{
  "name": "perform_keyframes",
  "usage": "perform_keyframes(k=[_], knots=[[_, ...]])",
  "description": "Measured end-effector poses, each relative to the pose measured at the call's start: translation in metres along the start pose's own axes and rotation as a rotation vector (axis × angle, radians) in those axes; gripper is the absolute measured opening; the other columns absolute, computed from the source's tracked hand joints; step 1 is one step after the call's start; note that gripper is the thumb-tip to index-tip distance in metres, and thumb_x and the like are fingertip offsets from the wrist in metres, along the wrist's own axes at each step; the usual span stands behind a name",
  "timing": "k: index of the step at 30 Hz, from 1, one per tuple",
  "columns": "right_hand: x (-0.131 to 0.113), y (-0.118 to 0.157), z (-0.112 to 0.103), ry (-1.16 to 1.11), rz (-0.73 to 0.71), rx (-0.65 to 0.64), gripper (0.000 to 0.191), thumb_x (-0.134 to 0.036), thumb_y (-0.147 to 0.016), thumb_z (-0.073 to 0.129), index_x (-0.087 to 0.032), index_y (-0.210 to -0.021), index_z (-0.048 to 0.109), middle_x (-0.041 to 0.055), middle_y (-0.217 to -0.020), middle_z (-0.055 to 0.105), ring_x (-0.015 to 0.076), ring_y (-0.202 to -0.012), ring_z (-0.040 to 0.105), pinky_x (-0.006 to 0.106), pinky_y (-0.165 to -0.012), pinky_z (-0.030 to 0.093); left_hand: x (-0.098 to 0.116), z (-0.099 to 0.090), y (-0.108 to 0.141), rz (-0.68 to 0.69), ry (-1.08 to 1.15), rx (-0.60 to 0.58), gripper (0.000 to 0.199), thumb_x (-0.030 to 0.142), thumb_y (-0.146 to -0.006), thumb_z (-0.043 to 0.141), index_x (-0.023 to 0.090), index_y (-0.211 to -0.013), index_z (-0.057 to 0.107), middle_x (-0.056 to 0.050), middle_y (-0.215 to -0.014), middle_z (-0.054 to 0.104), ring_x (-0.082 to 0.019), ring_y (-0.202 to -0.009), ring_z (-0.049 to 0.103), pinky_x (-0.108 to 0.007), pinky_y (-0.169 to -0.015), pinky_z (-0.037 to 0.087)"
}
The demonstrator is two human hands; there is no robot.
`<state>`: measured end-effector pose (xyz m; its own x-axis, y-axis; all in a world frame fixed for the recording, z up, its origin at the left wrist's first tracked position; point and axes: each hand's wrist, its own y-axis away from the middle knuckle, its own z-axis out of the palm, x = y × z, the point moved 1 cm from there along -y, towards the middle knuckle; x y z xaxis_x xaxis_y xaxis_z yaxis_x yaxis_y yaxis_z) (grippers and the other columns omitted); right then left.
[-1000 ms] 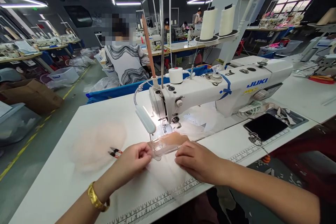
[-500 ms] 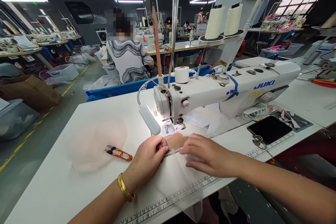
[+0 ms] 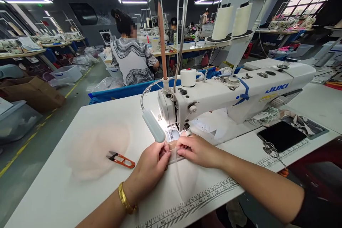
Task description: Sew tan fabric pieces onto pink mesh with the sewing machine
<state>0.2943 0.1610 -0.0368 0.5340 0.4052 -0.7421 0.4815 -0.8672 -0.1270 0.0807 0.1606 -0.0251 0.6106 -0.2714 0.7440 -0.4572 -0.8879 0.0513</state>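
Sheer pale fabric point(image 3: 184, 181) lies on the white table in front of the sewing machine point(image 3: 213, 96) and hangs toward the table's front edge. My left hand point(image 3: 153, 160), with a gold bracelet on its wrist, pinches the fabric's edge just below the needle area. Close beside it on the right, my right hand point(image 3: 197, 151) pinches the same edge with its fingers closed. A tan strip point(image 3: 173, 145) shows between the two hands. Orange thread snips point(image 3: 123, 159) lie left of my left hand, on a sheer peach piece point(image 3: 93, 153).
A grey-green lamp point(image 3: 154, 125) stands left of the needle. A black phone point(image 3: 281, 136) and a keychain lie at the right. A printed ruler point(image 3: 197, 203) runs along the front edge. A person in a patterned shirt point(image 3: 133, 60) sits beyond the table.
My right hand has moved left and closed on the fabric edge near my left hand. Less of the tan strip shows. The view has shifted slightly, and the seated person's head has turned.
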Motion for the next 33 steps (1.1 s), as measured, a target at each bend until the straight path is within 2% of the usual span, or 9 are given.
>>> perform_keyframes(k=[2,4,9,13,15,20,28,31,33], knots=[[-0.001,0.002,0.001,-0.046,0.008,0.027,0.012,-0.015,-0.096,0.064,-0.020,-0.086,0.060,-0.0025,-0.080,0.061,0.0167,-0.081,0.056,0.028,-0.072,0.040,0.004,0.000,-0.002,-0.016,0.133,-0.016,0.010,0.033,-0.093,0.054,0.023,-0.095,0.056,0.001,-0.083,0.060,-0.019,-0.073,0.054,-0.030,-0.067,0.042],[-0.003,0.003,0.003,-0.077,0.010,0.048,0.012,-0.017,-0.096,0.064,-0.021,-0.086,0.060,-0.0032,-0.079,0.061,0.0161,-0.079,0.055,0.028,-0.072,0.040,0.007,0.001,-0.004,-0.019,0.197,-0.023,0.016,0.038,-0.092,0.059,0.023,-0.097,0.057,0.003,-0.079,0.057,-0.017,-0.070,0.053,-0.028,-0.064,0.042],[-0.003,0.004,0.006,-0.091,-0.009,0.107,0.013,-0.017,-0.096,0.062,-0.021,-0.084,0.060,-0.0031,-0.077,0.060,0.0152,-0.076,0.054,0.028,-0.072,0.040,0.009,0.006,-0.005,-0.041,0.153,-0.010,0.035,0.048,-0.097,0.056,0.021,-0.074,0.055,0.002,-0.070,0.055,-0.016,-0.067,0.047,-0.027,-0.061,0.037],[-0.003,0.005,0.005,-0.138,-0.010,0.145,0.002,-0.021,-0.095,0.063,-0.020,-0.095,0.065,-0.0012,-0.083,0.061,0.0152,-0.076,0.055,0.028,-0.071,0.043,0.006,0.008,-0.004,-0.022,0.194,0.005,0.035,0.048,-0.099,0.054,0.021,-0.078,0.064,0.001,-0.074,0.062,-0.017,-0.070,0.052,-0.027,-0.064,0.041],[-0.003,0.005,0.005,-0.146,-0.018,0.154,0.005,-0.023,-0.095,0.064,-0.020,-0.099,0.066,-0.0004,-0.085,0.061,0.0151,-0.075,0.056,0.028,-0.072,0.044,0.005,0.008,-0.004,-0.003,0.209,0.009,0.034,0.048,-0.100,0.054,0.022,-0.083,0.069,-0.001,-0.079,0.067,-0.017,-0.073,0.056,-0.028,-0.067,0.043],[-0.003,0.004,0.007,-0.146,-0.039,0.173,0.003,-0.022,-0.095,0.065,-0.020,-0.094,0.065,-0.0013,-0.083,0.060,0.0140,-0.073,0.055,0.027,-0.071,0.045,0.001,0.010,-0.004,0.059,0.183,0.043,0.032,0.046,-0.100,0.054,0.023,-0.090,0.074,-0.002,-0.086,0.072,-0.019,-0.079,0.062,-0.029,-0.072,0.047],[-0.004,0.004,0.009,-0.080,-0.076,0.230,0.011,-0.016,-0.094,0.062,-0.022,-0.084,0.062,-0.0017,-0.075,0.062,0.0166,-0.074,0.055,0.029,-0.073,0.043,0.001,0.013,-0.003,0.077,0.115,0.138,0.025,0.041,-0.096,0.059,0.022,-0.081,0.065,-0.001,-0.078,0.065,-0.018,-0.072,0.056,-0.029,-0.066,0.045],[-0.004,0.004,0.009,-0.075,-0.100,0.250,0.014,-0.016,-0.093,0.062,-0.022,-0.080,0.060,-0.0017,-0.074,0.063,0.0167,-0.074,0.054,0.029,-0.072,0.041,0.002,0.014,-0.004,0.085,0.229,0.128,0.021,0.037,-0.094,0.061,0.022,-0.081,0.059,-0.003,-0.090,0.068,-0.018,-0.079,0.058,-0.029,-0.070,0.047],[-0.003,0.004,0.010,-0.078,-0.111,0.249,0.014,-0.016,-0.093,0.061,-0.022,-0.080,0.059,-0.0019,-0.074,0.063,0.0165,-0.073,0.054,0.029,-0.071,0.040,0.002,0.015,-0.004,0.063,0.304,0.102,0.021,0.037,-0.094,0.061,0.021,-0.080,0.057,-0.002,-0.088,0.068,-0.016,-0.074,0.057,-0.027,-0.067,0.046]])
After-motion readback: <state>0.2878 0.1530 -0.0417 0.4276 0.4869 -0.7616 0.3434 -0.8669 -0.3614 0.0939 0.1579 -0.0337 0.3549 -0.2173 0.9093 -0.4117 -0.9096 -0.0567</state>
